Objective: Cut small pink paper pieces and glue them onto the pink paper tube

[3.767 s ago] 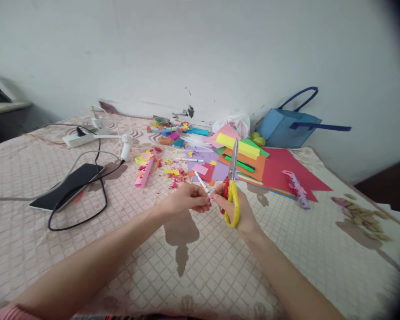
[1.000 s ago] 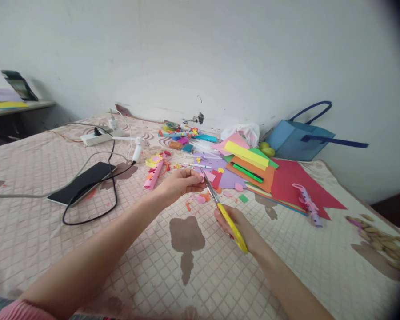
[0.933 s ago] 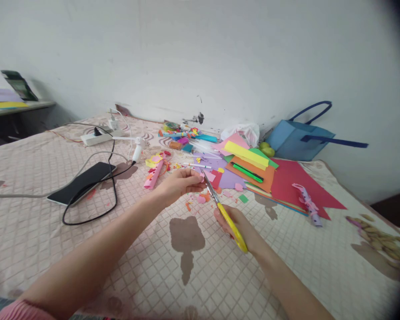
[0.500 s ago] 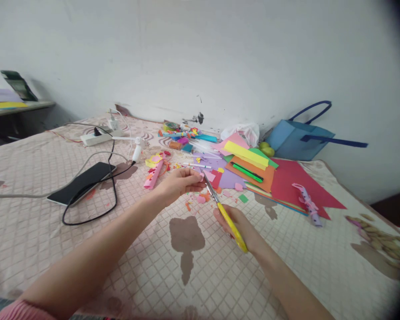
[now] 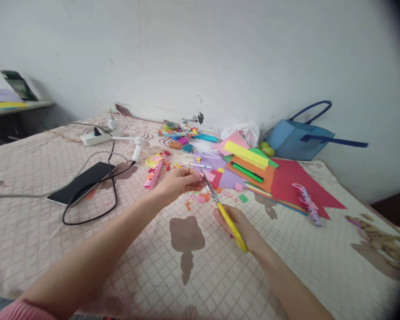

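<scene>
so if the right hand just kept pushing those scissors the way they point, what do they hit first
Most likely the small pink paper piece pinched in the left hand: the scissors in the right hand aim up-left at it, though depth is unclear.

Bed [image 5: 86,249] lying against the wall. Phone [image 5: 82,182] resting at left on the bed, cable [image 5: 111,195] looping beside it. Power strip [image 5: 96,138] sitting behind the phone. Paper stack [image 5: 253,169] lying right of centre; bag [image 5: 296,138] standing behind it. Paper scraps [image 5: 200,198] lying between the hands: left hand [image 5: 180,183] hovering above them, right hand [image 5: 235,224] nearer, holding scissors [image 5: 225,213].
</scene>
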`<state>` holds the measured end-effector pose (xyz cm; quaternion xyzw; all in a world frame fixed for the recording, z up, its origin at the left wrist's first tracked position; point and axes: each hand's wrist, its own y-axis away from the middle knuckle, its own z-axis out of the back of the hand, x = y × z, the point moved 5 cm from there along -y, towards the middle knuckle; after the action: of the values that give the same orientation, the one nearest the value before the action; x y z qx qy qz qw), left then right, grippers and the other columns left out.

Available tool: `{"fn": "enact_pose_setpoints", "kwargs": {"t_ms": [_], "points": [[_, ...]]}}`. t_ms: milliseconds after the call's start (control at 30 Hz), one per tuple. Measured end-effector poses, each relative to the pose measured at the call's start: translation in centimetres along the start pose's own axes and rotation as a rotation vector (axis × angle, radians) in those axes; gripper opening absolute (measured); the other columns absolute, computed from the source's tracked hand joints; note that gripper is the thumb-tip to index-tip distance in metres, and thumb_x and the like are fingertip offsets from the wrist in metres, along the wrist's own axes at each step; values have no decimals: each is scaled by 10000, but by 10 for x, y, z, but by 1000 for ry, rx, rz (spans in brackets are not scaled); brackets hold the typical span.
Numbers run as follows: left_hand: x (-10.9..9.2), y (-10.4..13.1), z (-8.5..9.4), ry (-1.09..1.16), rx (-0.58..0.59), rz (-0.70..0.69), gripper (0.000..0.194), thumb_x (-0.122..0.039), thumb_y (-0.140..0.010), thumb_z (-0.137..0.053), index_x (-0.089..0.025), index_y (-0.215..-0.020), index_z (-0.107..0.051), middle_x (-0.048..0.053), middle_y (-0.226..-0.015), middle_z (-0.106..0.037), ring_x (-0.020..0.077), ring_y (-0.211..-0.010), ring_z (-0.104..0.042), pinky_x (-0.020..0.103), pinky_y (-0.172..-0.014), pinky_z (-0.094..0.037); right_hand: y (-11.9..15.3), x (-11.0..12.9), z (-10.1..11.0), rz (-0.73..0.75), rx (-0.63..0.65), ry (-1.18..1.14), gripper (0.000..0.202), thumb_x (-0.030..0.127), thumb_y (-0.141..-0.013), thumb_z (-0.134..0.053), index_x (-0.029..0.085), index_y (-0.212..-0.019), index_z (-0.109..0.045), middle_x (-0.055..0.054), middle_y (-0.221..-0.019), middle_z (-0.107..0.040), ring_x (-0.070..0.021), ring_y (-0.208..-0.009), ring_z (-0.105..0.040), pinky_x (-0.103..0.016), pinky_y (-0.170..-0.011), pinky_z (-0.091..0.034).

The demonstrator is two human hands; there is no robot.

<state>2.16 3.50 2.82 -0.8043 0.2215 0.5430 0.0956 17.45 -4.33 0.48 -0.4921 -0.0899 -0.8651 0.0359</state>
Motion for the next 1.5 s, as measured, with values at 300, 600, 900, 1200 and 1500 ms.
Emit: {"fn": "enact_pose_setpoints", "kwargs": {"t_ms": [300, 600, 900, 1200, 1500], "points": [[1, -1, 1, 5, -9, 1, 121, -179, -728, -670, -106, -708, -576, 53, -749, -674, 111, -692, -642, 261, -747, -492, 0, 0, 0, -20, 7, -18, 345, 505, -724, -505, 213, -576, -396, 61, -451, -326, -85, -419, -319, -214, -397, -243], [2, -2, 3, 12, -10, 1, 140, -198, -721, -680, -110, -714, -571, 57, -753, -678, 113, -692, -643, 265, -746, -497, 1, 3, 1, -5, 5, 0, 347, 482, -731, -502, 213, -544, -385, 58, -443, -326, -92, -428, -338, -216, -404, -257], [1, -2, 3, 5, -19, 15, 103, -180, -751, -648, -112, -727, -575, 58, -754, -685, 109, -682, -645, 257, -738, -499, -1, -2, 0, -20, -7, 27, 330, 464, -742, -501, 215, -565, -377, 65, -443, -320, -85, -413, -321, -217, -399, -252], [1, -1, 3, 12, -27, 11, 98, -170, -750, -647, -111, -723, -574, 58, -750, -680, 113, -688, -647, 264, -744, -499, -2, -6, -4, -45, 1, 19, 323, 454, -766, -494, 217, -593, -358, 76, -454, -291, -71, -383, -297, -211, -379, -252], [1, -1, 2, 13, -23, 4, 118, -186, -735, -662, -108, -719, -575, 57, -760, -676, 116, -698, -644, 262, -744, -499, -1, -6, -5, -67, 5, -2, 375, 516, -768, -491, 214, -602, -344, 80, -470, -277, -63, -388, -290, -200, -370, -243]]}}
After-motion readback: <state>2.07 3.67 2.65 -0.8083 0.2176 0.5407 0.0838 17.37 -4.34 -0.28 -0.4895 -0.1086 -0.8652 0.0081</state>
